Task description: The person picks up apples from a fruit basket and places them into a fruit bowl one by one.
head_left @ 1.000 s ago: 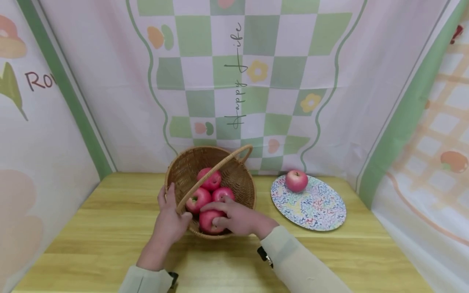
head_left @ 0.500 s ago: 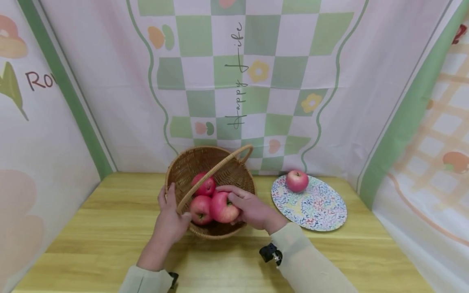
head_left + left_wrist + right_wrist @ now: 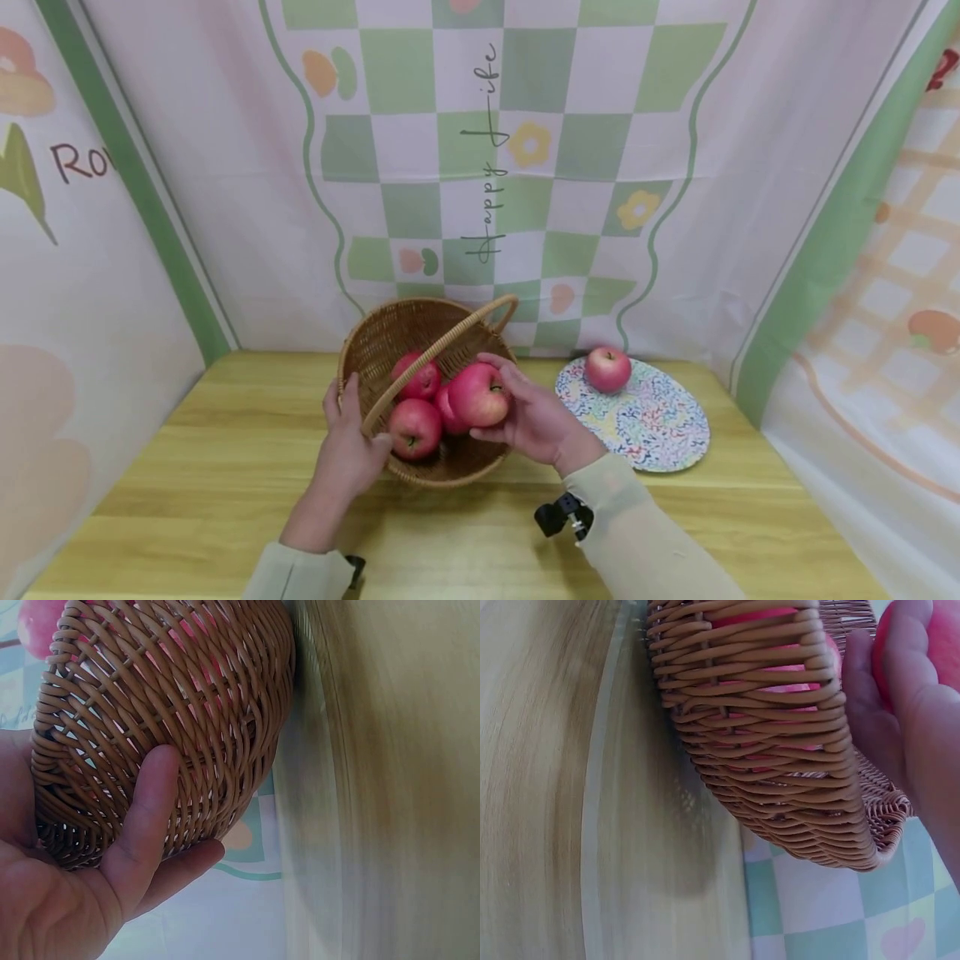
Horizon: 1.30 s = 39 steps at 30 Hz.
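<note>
Right hand point(image 3: 534, 417) curled round a red apple point(image 3: 480, 395), held over the wicker basket point(image 3: 427, 321).
It has just been shifted up and rightward, apparently freed from the other apples point(image 3: 415, 429); the basket's rim is gripped by the left hand point(image 3: 348, 457).

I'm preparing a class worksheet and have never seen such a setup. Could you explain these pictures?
There is no machine here: the left grip and the right grip are simply a person's bare hands. The wide picture comes from the head, looking forward and down; the two close-ups come from the wrists, so the wooden table appears turned sideways. On that table stand a wicker basket and a patterned plate with one apple. The left grip holds the basket at its rim; the right grip holds another apple at the basket's mouth. Three more apples lie inside.
</note>
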Tool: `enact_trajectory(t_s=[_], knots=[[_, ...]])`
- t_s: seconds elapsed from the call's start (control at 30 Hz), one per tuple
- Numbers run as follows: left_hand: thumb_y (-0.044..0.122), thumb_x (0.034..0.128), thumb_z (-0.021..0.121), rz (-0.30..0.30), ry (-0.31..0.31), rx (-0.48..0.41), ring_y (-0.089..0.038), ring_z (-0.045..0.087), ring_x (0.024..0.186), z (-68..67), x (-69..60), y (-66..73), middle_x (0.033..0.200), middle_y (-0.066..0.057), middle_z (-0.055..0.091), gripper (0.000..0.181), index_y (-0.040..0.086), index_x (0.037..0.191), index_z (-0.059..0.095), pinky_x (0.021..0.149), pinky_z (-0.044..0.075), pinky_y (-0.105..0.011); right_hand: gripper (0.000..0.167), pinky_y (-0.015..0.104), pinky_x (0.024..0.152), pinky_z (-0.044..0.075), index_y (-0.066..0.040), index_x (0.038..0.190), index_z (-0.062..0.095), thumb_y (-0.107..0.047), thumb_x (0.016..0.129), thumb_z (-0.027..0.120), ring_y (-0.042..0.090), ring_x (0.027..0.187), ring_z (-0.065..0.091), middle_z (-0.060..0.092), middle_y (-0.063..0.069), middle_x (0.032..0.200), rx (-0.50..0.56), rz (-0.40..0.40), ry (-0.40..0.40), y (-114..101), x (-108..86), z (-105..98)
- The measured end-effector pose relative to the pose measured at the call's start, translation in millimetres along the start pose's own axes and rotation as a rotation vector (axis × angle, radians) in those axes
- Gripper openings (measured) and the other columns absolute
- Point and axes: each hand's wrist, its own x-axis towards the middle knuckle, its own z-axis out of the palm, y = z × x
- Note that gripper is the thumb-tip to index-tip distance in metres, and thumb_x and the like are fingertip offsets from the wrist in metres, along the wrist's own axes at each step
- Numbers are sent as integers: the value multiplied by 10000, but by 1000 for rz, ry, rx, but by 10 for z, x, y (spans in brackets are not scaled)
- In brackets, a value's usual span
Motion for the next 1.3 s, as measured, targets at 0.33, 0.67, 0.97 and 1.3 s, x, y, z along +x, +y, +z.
enact_trajectory(t_s=[0.33,0.67,0.97,1.3], knots=[[41,833,662,-1,4,-3,-198,526,541,7,8,1,1615,-197,-101,999,116,1607,35,476,455,-325,870,462,910,515,-256,1551,242,209,875,533,373,1277,444,195,162,1550,-17,-119,67,-41,-58,-17],[61,840,669,-26,-9,-4,-192,526,541,15,-8,-12,1619,-177,-121,1014,139,1611,15,480,466,-324,890,384,797,561,-266,1528,315,248,836,538,332,993,603,228,163,1527,-106,-138,175,-102,-182,-80],[35,834,649,-5,-3,8,-195,530,551,-13,-6,-1,1613,-208,-106,1012,123,1609,4,478,455,-327,889,352,735,561,-181,1525,293,229,804,612,295,825,630,299,218,1449,-217,-111,169,-116,-304,-175],[27,834,656,0,-3,-7,-210,564,596,-6,-16,14,1611,-216,-104,1002,109,1607,24,485,467,-325,831,342,780,560,-231,1480,353,228,823,575,292,1003,601,178,153,1499,-233,-159,265,-392,-624,-492]])
